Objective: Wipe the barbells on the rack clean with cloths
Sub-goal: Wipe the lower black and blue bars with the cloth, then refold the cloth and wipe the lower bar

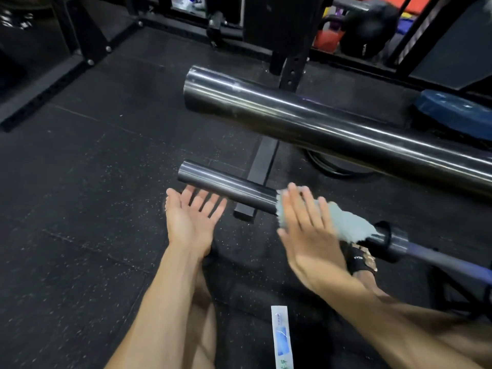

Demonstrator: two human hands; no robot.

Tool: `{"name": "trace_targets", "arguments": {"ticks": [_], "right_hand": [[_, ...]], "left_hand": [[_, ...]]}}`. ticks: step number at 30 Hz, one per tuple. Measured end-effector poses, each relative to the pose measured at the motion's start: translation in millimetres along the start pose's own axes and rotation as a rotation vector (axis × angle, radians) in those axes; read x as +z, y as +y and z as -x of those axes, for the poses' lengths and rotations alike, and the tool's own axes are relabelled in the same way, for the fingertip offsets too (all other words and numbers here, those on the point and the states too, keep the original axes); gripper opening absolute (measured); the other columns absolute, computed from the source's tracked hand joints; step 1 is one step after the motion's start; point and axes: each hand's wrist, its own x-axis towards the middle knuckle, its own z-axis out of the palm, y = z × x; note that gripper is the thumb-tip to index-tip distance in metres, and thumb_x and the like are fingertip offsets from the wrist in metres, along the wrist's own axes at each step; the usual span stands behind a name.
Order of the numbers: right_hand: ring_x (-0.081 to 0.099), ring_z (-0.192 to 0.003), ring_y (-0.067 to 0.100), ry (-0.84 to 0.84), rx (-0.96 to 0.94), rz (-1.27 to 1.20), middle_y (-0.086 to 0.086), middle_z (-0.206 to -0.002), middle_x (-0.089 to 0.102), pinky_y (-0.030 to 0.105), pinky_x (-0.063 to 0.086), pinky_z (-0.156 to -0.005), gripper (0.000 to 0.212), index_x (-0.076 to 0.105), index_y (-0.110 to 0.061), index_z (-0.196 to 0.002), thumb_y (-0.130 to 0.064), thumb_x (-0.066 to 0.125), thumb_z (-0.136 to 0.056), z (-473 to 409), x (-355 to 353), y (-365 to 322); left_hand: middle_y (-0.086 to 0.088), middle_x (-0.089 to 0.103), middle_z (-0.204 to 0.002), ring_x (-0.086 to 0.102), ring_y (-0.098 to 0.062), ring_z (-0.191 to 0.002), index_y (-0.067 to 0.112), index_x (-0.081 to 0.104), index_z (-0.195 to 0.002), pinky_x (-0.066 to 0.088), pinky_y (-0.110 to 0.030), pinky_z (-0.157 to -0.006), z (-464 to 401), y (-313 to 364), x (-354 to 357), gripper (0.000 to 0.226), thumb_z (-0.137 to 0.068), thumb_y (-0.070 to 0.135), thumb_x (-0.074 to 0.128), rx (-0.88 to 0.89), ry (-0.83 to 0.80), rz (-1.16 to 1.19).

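Glossy, smooth dark metal is being shown by the upper sleeve (pixel 332 123), streaked with highlights; the lower sleeve (pixel 226 186) is looking smooth and more satin. A fluffy, matt pale cloth (pixel 343 221) is being draped over it. The floor (pixel 80 182) is appearing as matt, rough, speckled black rubber. The rack (pixel 80 49) is being seen in matt black metal.

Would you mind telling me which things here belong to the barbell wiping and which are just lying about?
Part of the job:
- cloth
- lower barbell sleeve
- upper barbell sleeve
- right hand on the cloth
- left hand, palm up

Just lying about:
- blue weight plate
- kettlebell
- white-and-blue strip
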Motion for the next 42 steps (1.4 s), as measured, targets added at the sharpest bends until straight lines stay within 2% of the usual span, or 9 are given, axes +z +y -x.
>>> {"name": "trace_targets", "arguments": {"ticks": [8, 14, 20, 22, 24, 28, 31, 35, 42], "right_hand": [[0.018, -0.156, 0.031, 0.053, -0.237, -0.02, 0.011, -0.171, 0.005, 0.049, 0.024, -0.124, 0.064, -0.001, -0.01, -0.163, -0.011, 0.02, -0.102, -110.4, 8.6, -105.5], [0.044, -0.144, 0.024, 0.039, -0.177, 0.068, 0.009, -0.167, 0.028, 0.038, 0.037, -0.115, 0.082, 0.011, -0.015, -0.164, -0.024, 0.06, -0.1, -49.9, 4.7, -7.4], [0.062, -0.125, 0.023, 0.004, 0.005, 0.053, 0.007, -0.143, 0.06, 0.025, 0.031, -0.114, 0.064, 0.052, -0.009, -0.144, -0.004, 0.037, -0.082, 51.8, -40.2, 116.5], [0.064, -0.114, 0.004, -0.064, 0.142, -0.086, -0.016, -0.124, 0.07, 0.006, 0.039, -0.092, 0.034, 0.064, -0.023, -0.13, -0.015, 0.043, -0.104, 65.9, -65.8, 129.0], [0.072, -0.09, 0.01, -0.138, 0.209, -0.299, -0.006, -0.1, 0.075, 0.017, 0.05, -0.072, 0.023, 0.068, -0.02, -0.119, -0.026, 0.049, -0.107, 84.4, -85.7, 134.5], [0.066, -0.085, 0.017, -0.14, 0.439, -0.812, -0.006, -0.088, 0.071, 0.033, 0.044, -0.079, 0.032, 0.061, -0.029, -0.089, -0.035, 0.038, -0.11, 135.5, -118.3, 138.0], [0.071, -0.105, 0.02, -0.122, 0.581, -1.321, 0.001, -0.105, 0.077, 0.037, 0.052, -0.098, 0.032, 0.073, -0.018, -0.105, -0.03, 0.044, -0.11, 183.7, -160.1, 135.7], [0.069, -0.111, 0.037, -0.044, 0.669, -1.922, 0.019, -0.116, 0.073, 0.04, 0.056, -0.09, 0.037, 0.068, -0.005, -0.123, -0.029, 0.044, -0.109, 250.2, -213.3, 138.1], [0.063, -0.123, 0.038, -0.087, 0.546, -2.172, 0.022, -0.13, 0.067, 0.049, 0.05, -0.103, 0.061, 0.063, -0.004, -0.134, -0.051, 0.037, -0.106, 341.5, -276.7, 154.0]], "left_hand": [[-0.017, 0.058, -0.141, 0.057, -0.035, -0.128, 0.016, 0.047, -0.15, 0.04, -0.054, -0.114, 2.5, 5.4, -3.3, 0.069, -0.104, 0.064, 0.029, 0.019, 0.052, -0.072], [-0.014, 0.075, -0.115, 0.066, -0.028, -0.114, 0.011, 0.053, -0.138, 0.048, -0.044, -0.102, 11.5, 8.8, -2.4, 0.058, -0.108, 0.054, 0.028, 0.141, 0.089, -0.184], [-0.009, 0.074, -0.107, 0.068, -0.024, -0.102, 0.02, 0.061, -0.122, 0.05, -0.037, -0.089, 52.3, -22.0, 20.8, 0.045, -0.109, 0.05, 0.03, 0.102, 0.023, -0.32], [-0.007, 0.074, -0.098, 0.066, -0.023, -0.093, 0.019, 0.065, -0.11, 0.05, -0.037, -0.089, 78.1, -43.1, 34.8, 0.045, -0.11, 0.048, 0.03, 0.051, -0.023, -0.382], [-0.009, 0.07, -0.099, 0.065, -0.023, -0.091, 0.017, 0.065, -0.108, 0.05, -0.036, -0.087, 112.1, -67.0, 44.7, 0.043, -0.11, 0.043, 0.03, -0.012, -0.088, -0.486], [-0.015, 0.074, -0.103, 0.07, -0.023, -0.088, 0.012, 0.069, -0.113, 0.054, -0.036, -0.084, 189.3, -104.9, 50.6, 0.033, -0.109, 0.027, 0.041, -0.004, -0.236, -0.791], [-0.007, 0.075, -0.116, 0.069, -0.022, -0.11, 0.015, 0.071, -0.116, 0.054, -0.039, -0.095, 252.6, -118.8, 62.2, 0.031, -0.107, 0.03, 0.045, 0.043, -0.354, -0.962], [0.005, 0.071, -0.128, 0.063, -0.014, -0.124, 0.022, 0.066, -0.129, 0.046, -0.041, -0.111, 346.9, -134.3, 76.9, 0.045, -0.096, 0.048, 0.051, -0.052, -0.602, -1.094], [-0.02, 0.066, -0.127, 0.062, -0.03, -0.114, 0.009, 0.066, -0.131, 0.05, -0.039, -0.102, 460.7, -175.3, 101.1, 0.051, -0.094, 0.045, 0.066, -0.134, -0.854, -1.124]]}}
